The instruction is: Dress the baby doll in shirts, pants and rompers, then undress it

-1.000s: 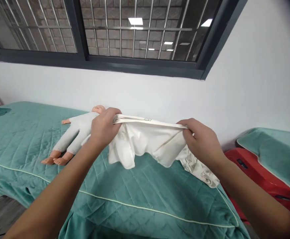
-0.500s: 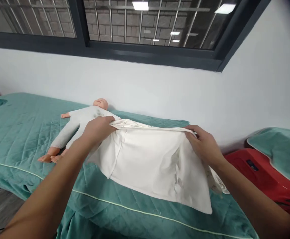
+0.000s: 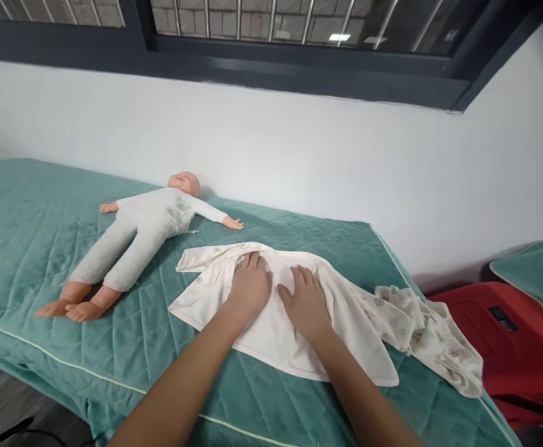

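A white baby garment [image 3: 271,310] lies spread on the green quilted bed cover [image 3: 262,391]. My left hand [image 3: 251,282] rests flat on its upper middle, fingers extended and holding nothing. Just to the right, my right hand [image 3: 305,301] also lies on the cloth, palm down with its fingers apart. One sleeve of the garment reaches left toward a baby doll [image 3: 148,214] in a white bodysuit, which lies on its back. Another patterned white cloth [image 3: 443,347] is bunched at the right, touching the garment's right side.
Behind the bed stands a white wall [image 3: 299,149] under a dark window frame [image 3: 299,71] with metal bars. A red case [image 3: 523,347] is beyond the bed's right end, with green fabric [image 3: 537,273] over it. Dark cables [image 3: 33,431] lie at the lower left.
The garment, held up between both hands before, now lies on the bed. Both hands have let go of its edge, moved closer together and flattened on it. The view has tilted down.
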`<state>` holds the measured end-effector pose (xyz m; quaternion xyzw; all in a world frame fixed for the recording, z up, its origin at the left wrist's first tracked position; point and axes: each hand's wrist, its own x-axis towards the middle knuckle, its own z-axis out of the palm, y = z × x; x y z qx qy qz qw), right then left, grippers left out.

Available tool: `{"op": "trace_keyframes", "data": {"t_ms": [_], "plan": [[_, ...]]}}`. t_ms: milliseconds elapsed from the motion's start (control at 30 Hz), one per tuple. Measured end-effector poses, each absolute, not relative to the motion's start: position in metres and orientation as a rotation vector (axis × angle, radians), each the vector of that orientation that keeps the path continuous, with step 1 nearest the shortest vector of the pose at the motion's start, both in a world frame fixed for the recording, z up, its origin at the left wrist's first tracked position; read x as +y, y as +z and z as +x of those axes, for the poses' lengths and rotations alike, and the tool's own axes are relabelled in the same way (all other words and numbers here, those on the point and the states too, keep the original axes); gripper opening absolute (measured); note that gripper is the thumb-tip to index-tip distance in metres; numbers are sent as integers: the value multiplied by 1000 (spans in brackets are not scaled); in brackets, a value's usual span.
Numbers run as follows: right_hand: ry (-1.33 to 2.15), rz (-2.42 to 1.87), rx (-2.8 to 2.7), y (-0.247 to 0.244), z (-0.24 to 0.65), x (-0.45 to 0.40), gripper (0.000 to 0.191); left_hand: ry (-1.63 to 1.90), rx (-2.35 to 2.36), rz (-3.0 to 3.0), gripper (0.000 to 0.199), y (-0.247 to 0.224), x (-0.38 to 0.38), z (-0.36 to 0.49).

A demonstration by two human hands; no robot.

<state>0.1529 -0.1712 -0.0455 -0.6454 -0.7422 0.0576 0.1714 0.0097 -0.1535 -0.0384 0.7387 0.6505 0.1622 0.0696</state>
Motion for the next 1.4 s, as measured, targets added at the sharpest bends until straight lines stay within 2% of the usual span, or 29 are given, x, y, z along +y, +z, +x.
{"op": "trace_keyframes", "data": {"t_ms": [200, 400, 733, 1167, 1400], "plan": [[255, -2150, -1989, -35, 152, -155, 69, 557, 2135, 2044, 60, -39, -131, 10], [114, -2007, -1968, -38, 155, -128, 70, 561, 2221, 2086, 63, -35, -122, 3], [140, -2013, -1986, -43, 164, -75, 69, 515, 2151, 2102, 61, -44, -68, -7], [235, -2091, -2110, -49, 171, -56, 77, 429, 2137, 2062, 65, -50, -64, -7], [202, -2024, -2109, -54, 174, -53, 71, 479, 2154, 2027, 65, -52, -61, -7]]}}
